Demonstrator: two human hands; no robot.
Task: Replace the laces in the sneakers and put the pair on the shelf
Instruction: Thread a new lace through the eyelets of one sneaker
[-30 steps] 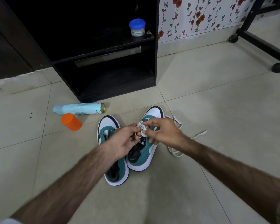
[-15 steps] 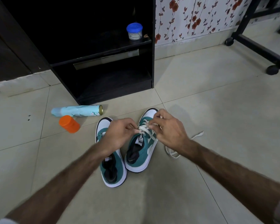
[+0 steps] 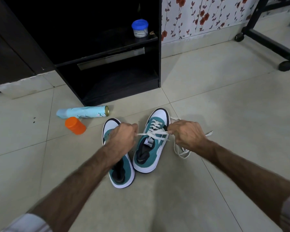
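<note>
Sneakers: matt suede-like cloth, smooth white toes. Laces: flat woven cloth. Floor: smooth glazed tile. Shelf: dark glossy wood.

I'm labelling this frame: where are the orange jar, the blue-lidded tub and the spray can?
orange jar (image 3: 75, 125), head view, on its orange side.
blue-lidded tub (image 3: 139, 28), head view, on its wall just under the lid.
spray can (image 3: 84, 112), head view, mid-body.

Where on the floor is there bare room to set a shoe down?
Bare tile lies right of the loose lace, out toward the wheeled frame, and left of the orange cap. It is crowded between the spray can and the sneakers.
</note>
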